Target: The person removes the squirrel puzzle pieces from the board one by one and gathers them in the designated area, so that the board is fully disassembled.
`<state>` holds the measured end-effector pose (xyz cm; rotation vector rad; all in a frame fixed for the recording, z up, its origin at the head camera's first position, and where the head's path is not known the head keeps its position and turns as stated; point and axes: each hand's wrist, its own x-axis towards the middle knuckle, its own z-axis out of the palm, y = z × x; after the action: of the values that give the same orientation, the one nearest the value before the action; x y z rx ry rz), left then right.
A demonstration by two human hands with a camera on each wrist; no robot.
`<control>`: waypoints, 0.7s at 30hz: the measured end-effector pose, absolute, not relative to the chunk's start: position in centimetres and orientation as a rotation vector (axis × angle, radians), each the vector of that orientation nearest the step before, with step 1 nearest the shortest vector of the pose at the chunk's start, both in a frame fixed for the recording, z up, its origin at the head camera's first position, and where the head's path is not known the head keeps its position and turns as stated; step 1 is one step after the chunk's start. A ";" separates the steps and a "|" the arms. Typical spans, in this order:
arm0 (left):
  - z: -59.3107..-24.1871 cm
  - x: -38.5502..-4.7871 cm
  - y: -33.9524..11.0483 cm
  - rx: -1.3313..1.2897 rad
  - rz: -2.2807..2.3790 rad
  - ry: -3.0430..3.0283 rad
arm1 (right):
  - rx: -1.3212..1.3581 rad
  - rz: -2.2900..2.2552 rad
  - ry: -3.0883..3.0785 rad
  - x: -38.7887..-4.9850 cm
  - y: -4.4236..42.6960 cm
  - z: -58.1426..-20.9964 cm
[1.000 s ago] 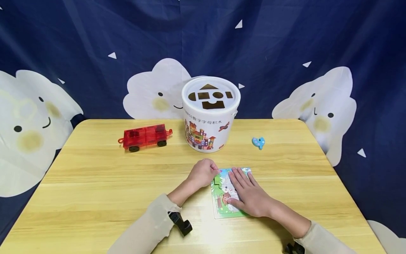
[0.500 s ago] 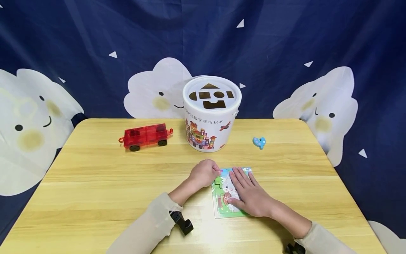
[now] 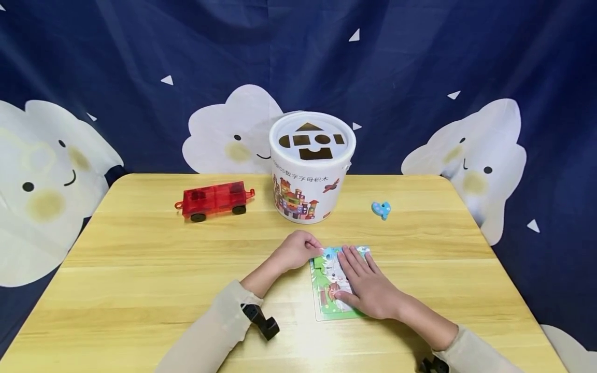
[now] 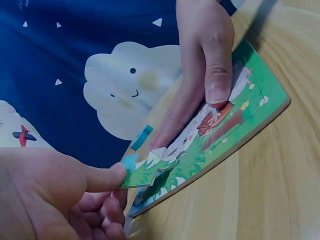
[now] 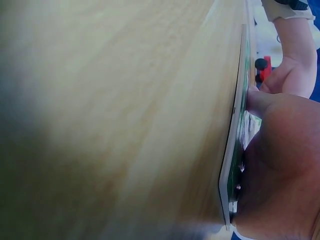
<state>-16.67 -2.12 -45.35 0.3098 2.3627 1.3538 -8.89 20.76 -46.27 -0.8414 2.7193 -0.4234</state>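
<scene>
A jigsaw puzzle [image 3: 326,310] with a white animal on a green and blue scene lies flat in its tray on the table. At its far left corner my left hand [image 3: 297,250] pinches a puzzle piece [image 4: 145,173] between thumb and fingers. In the left wrist view that piece is tilted up at the corner, with a dark gap under its edge. My right hand [image 3: 375,291] rests with straight fingers across the right side of the puzzle and covers much of the picture. The right wrist view shows the tray edge [image 5: 231,145] beside this hand.
Behind the puzzle stands a white block bucket [image 3: 303,181] with shaped holes in its lid. To its left is a red toy wagon [image 3: 215,201]; a small blue toy [image 3: 381,209] lies to its right. A blue cloud-print curtain [image 3: 392,67] hangs behind the table [image 3: 154,290].
The left hand has shifted slightly left and turned, and the corner piece in its pinch has come up. The right hand has stayed on the puzzle.
</scene>
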 end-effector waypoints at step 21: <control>-43.8 -16.4 -8.7 0.190 1.647 2.225 | -0.863 -0.459 2.745 -8.9 21.1 -47.4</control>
<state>-16.43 -8.71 -43.81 0.1901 2.2245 1.6472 -8.91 21.12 -47.39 -0.8629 2.7449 -0.4592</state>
